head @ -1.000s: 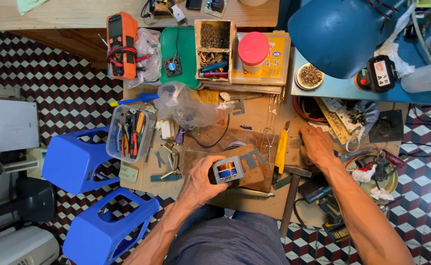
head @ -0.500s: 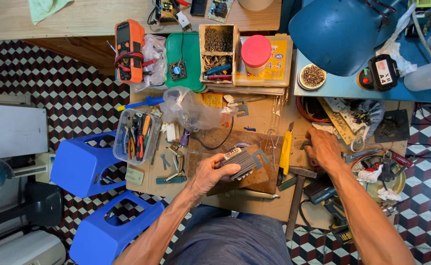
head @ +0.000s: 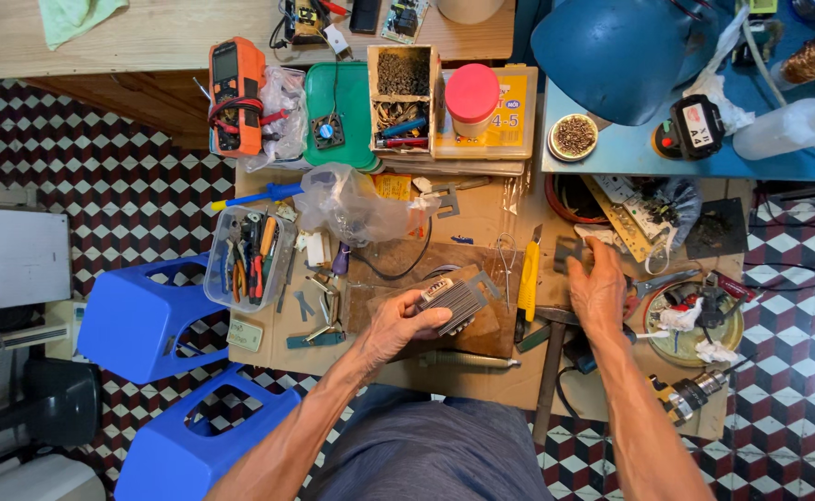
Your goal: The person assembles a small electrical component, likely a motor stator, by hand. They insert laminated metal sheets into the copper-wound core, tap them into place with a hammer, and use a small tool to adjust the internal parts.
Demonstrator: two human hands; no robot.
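Observation:
My left hand [head: 396, 327] grips a grey laminated transformer core with a coil [head: 456, 299], held tilted over a brown wooden board [head: 398, 271] on the cardboard-covered bench. My right hand [head: 599, 289] rests palm down at the bench's right side, fingers on a small dark metal piece [head: 567, 249]. A yellow-handled utility knife [head: 528, 276] lies between the two hands. A hammer [head: 550, 364] lies just below my right hand.
A clear box of pliers and screwdrivers [head: 244, 258] sits at the left, with a crumpled plastic bag [head: 352, 206] beside it. An orange multimeter [head: 237, 82], green tray [head: 339, 89], parts box [head: 404, 96] and blue lamp shade [head: 617, 54] stand behind. Two blue stools [head: 144, 327] are at lower left.
My left hand has turned the transformer so its grey laminations face up instead of the coil end. My right hand has slid slightly up onto the dark metal piece.

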